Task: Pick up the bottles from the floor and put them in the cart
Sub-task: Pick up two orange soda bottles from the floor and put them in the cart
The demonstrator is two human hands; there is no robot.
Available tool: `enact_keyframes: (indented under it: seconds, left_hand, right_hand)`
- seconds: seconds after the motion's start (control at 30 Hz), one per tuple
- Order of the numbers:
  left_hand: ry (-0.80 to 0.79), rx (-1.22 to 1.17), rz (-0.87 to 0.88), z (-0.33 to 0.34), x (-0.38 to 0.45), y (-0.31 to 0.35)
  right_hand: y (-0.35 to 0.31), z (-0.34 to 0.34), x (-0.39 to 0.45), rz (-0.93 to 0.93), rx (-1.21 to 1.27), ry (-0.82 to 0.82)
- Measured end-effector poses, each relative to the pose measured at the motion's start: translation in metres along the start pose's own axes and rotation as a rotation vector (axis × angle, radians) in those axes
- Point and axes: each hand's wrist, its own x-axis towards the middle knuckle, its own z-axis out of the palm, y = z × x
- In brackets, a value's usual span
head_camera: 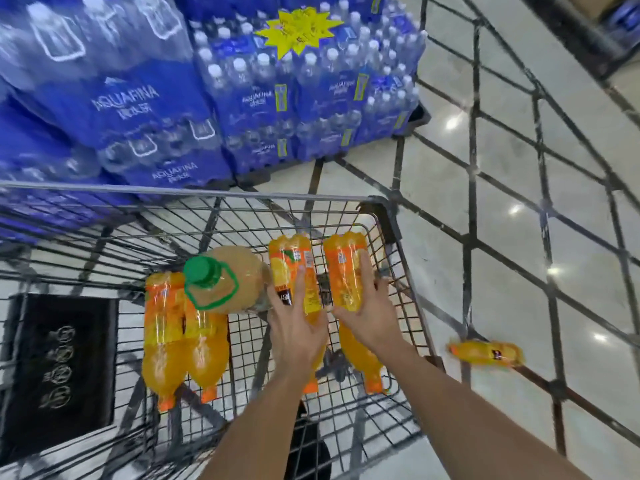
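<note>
Bottles of orange drink lie inside the wire cart (384, 216), and both hands reach down into it. The left hand (298, 327) rests flat on one orange bottle (292, 261), with its fingers spread wide over the label and not curled round it. The right hand (367, 313) lies on the next orange bottle (343, 268), just to the right of the left hand; its fingers are stretched long over the top and its thumb sits on the far side, so it looks like a loose hold. These two bottles lie side by side, caps pointing back toward the person. To the left of the left hand stands a big juice jug (232, 282) with a green cap (202, 268), touching the bottle under that hand. Past the jug, further left, two more orange bottles (173, 327) lie close together on the cart's wire bottom. One last orange bottle (486, 353) lies on its side on the shiny floor (519, 168), outside the cart and off to the right of the right hand. Beyond the hands, past the cart's front rim, big blue packs of water bottles (242, 98) are stacked high, with a yellow star sign (299, 32) on top.
</note>
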Motion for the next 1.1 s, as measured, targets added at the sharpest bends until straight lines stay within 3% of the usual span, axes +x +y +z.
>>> enact_keyframes:
  seconds: [0.47, 0.63, 0.77, 0.93, 1.1]
  left_hand:
    - [-0.079, 0.186, 0.026, 0.055, 0.035, -0.056]
    - [-0.162, 0.095, 0.037, 0.050, 0.040, -0.055]
    - [-0.133, 0.089, 0.080, 0.014, 0.042, -0.024]
    - [-0.017, 0.090, 0.251, -0.059, 0.039, 0.069]
    - [0.084, 0.187, 0.491, -0.146, 0.013, 0.159]
  right_hand:
    - [0.038, 0.068, 0.044, 0.105, 0.047, -0.060]
    - [0.034, 0.065, 0.049, 0.127, 0.013, -0.130]
    - [0.000, 0.013, 0.055, -0.032, -0.042, -0.087]
    - [-0.063, -0.102, 0.038, -0.248, -0.079, 0.087]
    - [-0.101, -0.226, -0.023, -0.257, -0.199, 0.350]
